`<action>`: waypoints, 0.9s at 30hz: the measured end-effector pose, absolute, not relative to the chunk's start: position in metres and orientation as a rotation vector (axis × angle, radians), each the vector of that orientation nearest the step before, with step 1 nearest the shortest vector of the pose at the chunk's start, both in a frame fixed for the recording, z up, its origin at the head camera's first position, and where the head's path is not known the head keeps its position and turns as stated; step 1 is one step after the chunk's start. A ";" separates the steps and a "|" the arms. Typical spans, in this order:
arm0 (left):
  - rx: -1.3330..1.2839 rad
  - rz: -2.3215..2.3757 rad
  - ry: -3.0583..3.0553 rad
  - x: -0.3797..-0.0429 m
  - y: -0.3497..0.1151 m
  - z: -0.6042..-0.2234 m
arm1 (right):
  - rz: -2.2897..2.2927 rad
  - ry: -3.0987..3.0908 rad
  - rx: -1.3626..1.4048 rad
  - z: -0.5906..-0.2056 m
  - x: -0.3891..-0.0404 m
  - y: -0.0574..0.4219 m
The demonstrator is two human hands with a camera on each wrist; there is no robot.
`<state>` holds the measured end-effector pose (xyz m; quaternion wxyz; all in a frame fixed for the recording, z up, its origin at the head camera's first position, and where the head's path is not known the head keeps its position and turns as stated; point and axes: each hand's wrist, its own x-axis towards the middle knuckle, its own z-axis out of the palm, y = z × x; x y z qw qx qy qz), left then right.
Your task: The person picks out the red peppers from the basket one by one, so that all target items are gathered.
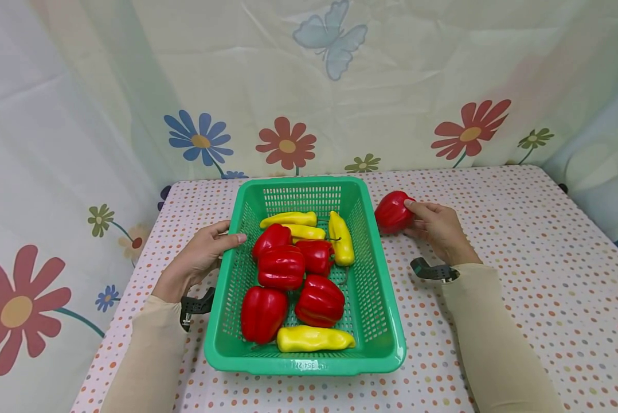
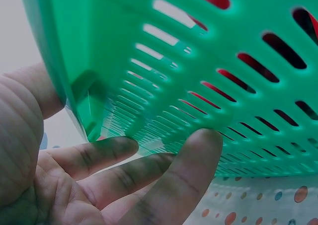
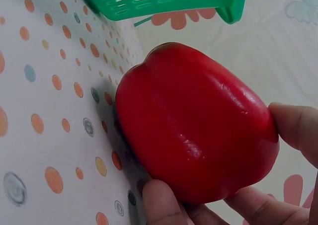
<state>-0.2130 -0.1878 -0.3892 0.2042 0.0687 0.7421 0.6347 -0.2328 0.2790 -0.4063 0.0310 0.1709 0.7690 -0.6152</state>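
A green plastic basket point(image 1: 309, 366) stands on the table, holding several red bell peppers point(image 1: 281, 267) and several long yellow peppers point(image 1: 315, 338). My left hand point(image 1: 202, 256) grips its left side, thumb over the rim. In the left wrist view the fingers point(image 2: 191, 170) press the slotted outer wall point(image 2: 238, 115). To the right of the basket, my right hand point(image 1: 439, 228) holds another red bell pepper point(image 1: 393, 212) between thumb and fingers. The right wrist view shows this bell pepper point(image 3: 194, 125) close over the dotted cloth, fingertips at its near end.
A dotted cloth point(image 1: 525, 275) covers the table, with much of it showing right of the basket. Behind and at the left hangs a flowered curtain point(image 1: 391, 103). Each wrist wears a black mount point(image 1: 433, 269) that juts out toward the basket.
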 end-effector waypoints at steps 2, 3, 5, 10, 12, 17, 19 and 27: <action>0.192 1.770 2.069 -0.213 -0.188 -0.389 | -1.894 2.364 0.548 -0.406 -0.233 0.279; 0.192 1.770 2.069 -0.213 -0.188 -0.389 | -1.895 2.361 0.559 -0.406 -0.233 0.279; 0.190 1.769 2.069 -0.213 -0.188 -0.389 | -1.894 2.355 0.581 -0.405 -0.233 0.279; 0.192 1.768 2.069 -0.213 -0.188 -0.389 | -1.871 2.363 0.615 -0.404 -0.232 0.279; 0.194 1.766 2.070 -0.213 -0.188 -0.390 | -1.863 2.364 0.614 -0.404 -0.232 0.279; 0.187 1.761 2.075 -0.212 -0.189 -0.390 | -1.862 2.356 0.592 -0.404 -0.232 0.281; 0.183 1.761 2.077 -0.213 -0.189 -0.390 | -1.860 2.357 0.594 -0.403 -0.232 0.281; 0.196 1.765 2.074 -0.214 -0.188 -0.389 | -1.867 2.351 0.594 -0.401 -0.230 0.281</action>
